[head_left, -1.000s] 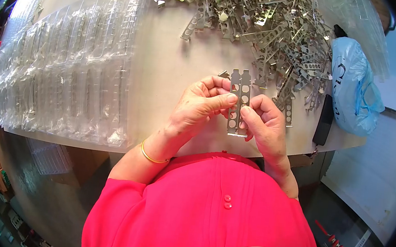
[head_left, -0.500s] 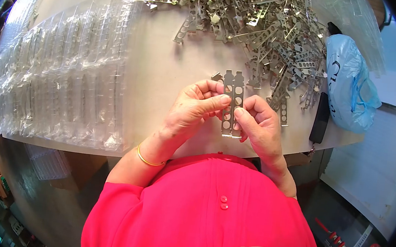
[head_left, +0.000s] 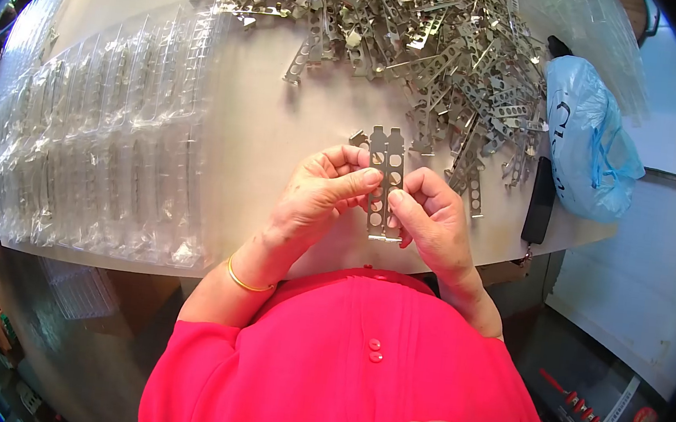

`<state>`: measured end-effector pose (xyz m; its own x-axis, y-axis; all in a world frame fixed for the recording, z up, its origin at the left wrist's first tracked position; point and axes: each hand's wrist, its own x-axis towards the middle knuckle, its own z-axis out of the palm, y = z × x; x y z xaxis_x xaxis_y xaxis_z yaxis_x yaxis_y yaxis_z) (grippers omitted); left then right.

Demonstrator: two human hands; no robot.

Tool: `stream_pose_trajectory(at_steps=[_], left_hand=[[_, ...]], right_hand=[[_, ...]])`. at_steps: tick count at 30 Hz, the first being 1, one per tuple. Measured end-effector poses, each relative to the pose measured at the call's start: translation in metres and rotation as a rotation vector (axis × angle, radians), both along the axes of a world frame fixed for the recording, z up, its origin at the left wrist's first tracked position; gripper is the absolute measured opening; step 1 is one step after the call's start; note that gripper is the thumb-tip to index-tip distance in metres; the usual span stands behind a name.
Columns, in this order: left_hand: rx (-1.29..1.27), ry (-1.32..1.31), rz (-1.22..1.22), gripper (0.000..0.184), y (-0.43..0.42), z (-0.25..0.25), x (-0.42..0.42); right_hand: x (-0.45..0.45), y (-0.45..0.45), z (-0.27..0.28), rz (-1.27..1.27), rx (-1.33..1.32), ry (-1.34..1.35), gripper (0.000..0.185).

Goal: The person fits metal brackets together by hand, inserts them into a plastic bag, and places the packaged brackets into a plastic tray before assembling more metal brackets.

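Two brackets (head_left: 384, 185), side by side, are held on the near side of the pile (head_left: 437, 52), their tabbed ends toward it. The left hand (head_left: 316, 196) has its fingers pinched together on the left bracket; the right hand (head_left: 435, 225) likewise grips the right bracket's lower part. On the tabletop (head_left: 260, 133), clear trays (head_left: 103, 137) lie left of the pile, a blue bag (head_left: 588, 143) right of it.
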<state>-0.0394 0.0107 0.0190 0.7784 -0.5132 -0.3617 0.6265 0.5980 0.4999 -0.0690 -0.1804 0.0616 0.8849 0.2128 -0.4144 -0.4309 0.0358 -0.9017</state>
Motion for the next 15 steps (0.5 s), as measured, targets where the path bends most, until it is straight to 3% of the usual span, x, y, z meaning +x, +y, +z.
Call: stream_pose_trajectory(at_steps=[15], left_hand=[[-0.023, 0.007, -0.025, 0.014, 0.0007, -0.0054, 0.0007]], right_hand=[[0.0008, -0.0009, 0.0006, -0.007, 0.004, 0.016, 0.011]])
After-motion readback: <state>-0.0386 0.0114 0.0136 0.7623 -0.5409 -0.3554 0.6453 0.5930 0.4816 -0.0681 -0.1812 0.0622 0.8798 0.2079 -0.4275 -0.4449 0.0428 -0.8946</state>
